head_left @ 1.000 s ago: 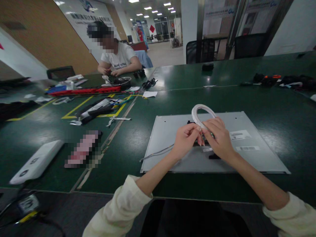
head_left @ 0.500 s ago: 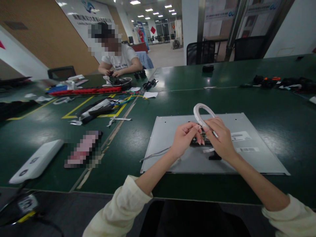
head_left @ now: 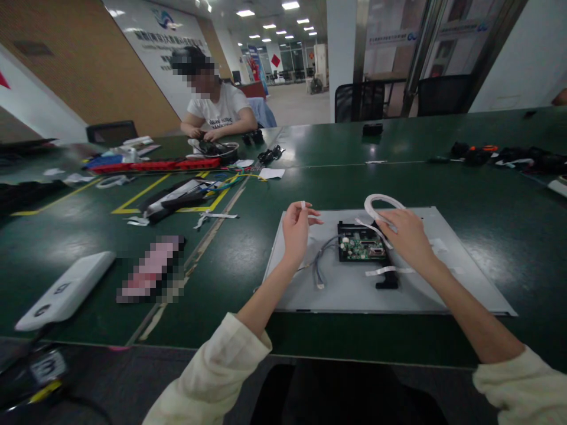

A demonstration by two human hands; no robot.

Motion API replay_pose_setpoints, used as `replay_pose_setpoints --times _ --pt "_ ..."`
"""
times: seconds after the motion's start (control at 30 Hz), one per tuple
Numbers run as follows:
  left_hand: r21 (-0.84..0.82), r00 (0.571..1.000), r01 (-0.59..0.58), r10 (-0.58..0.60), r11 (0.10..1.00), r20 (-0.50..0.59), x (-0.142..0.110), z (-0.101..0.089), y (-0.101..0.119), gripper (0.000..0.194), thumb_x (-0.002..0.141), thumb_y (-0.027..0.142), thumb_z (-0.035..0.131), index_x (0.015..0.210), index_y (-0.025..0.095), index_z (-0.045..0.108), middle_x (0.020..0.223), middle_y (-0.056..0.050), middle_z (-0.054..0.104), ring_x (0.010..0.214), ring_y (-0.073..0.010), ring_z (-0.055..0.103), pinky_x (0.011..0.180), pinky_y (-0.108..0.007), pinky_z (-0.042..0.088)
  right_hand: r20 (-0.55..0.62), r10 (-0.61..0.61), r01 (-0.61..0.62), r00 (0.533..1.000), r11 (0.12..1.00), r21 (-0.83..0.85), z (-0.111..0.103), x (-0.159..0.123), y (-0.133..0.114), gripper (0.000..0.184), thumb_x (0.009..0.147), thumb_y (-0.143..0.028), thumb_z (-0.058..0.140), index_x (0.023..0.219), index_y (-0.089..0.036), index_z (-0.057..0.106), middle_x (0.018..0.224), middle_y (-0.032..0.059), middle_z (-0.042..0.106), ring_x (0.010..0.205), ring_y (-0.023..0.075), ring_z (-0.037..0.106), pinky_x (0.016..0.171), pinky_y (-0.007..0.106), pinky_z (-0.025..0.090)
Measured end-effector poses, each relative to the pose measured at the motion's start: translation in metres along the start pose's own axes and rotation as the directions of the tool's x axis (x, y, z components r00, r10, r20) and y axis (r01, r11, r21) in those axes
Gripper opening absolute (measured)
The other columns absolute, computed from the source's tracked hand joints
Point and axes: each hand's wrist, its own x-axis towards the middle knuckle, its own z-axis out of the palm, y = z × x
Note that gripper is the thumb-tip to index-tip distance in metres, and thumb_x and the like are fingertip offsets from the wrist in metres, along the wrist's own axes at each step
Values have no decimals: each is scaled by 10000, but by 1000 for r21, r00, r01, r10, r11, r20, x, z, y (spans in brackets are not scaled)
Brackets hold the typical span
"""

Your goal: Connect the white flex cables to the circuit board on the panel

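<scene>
My right hand (head_left: 408, 236) is closed on a ring-shaped roll of white tape (head_left: 370, 200), with a loose strip hanging toward the circuit board. My left hand (head_left: 296, 227) is raised above the panel's left side, thumb and forefinger pinched around a small piece of white tape (head_left: 303, 205). Between my hands lies a green circuit board (head_left: 361, 248) in a black bracket, on a flat grey panel (head_left: 341, 295). Grey cables (head_left: 318, 265) run from the board's left side. A white strip (head_left: 376, 272) crosses the bracket's lower black arm (head_left: 387, 285).
To the left lie a pixelated pink phone-like object (head_left: 153, 268) and a white case-like device (head_left: 66, 289). Beyond them are a black-and-white bundle (head_left: 177, 198), tape scraps (head_left: 215, 216) and red strips (head_left: 155, 166). A person (head_left: 217, 109) sits across the green table (head_left: 248, 260).
My left hand has moved left, away from the board, with a small piece of tape at its fingertips. My right hand and the tape roll have shifted slightly right, uncovering the board.
</scene>
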Motion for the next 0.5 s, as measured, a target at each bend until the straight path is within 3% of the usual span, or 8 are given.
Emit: replay_pose_setpoints --times 0.13,0.23,0.4,0.5 --pt "65 997 -17 12 998 77 -2 -3 -6 78 839 226 481 898 179 502 710 18 577 513 -84 574 539 -248 528 227 -58 56 972 998 17 -4 30 -1 360 912 -390 407 1067 -200 670 972 74 650 912 219 557 793 304 385" --pt "117 994 -39 26 992 109 -3 -4 -8 81 841 226 468 904 184 496 699 26 551 521 -80 559 509 -228 515 340 -25 40 940 999 -38 0 59 -6 313 897 -377 449 1058 -243 682 931 67 640 886 207 560 781 290 392" --pt "217 989 -100 72 971 131 -3 -9 -8 98 855 225 441 930 191 494 725 31 553 508 -67 559 502 -207 494 308 61 -31 949 994 -102 34 87 -11 244 822 -314 572 975 -188 712 1124 164 546 1066 301 482 834 363 397" --pt "241 988 -95 63 966 140 -5 -9 -8 104 853 218 436 938 190 487 721 36 550 492 -61 552 483 -193 475 284 106 -86 953 993 -80 56 95 -7 241 809 -233 567 986 -137 698 1082 193 566 1060 317 499 852 404 398"
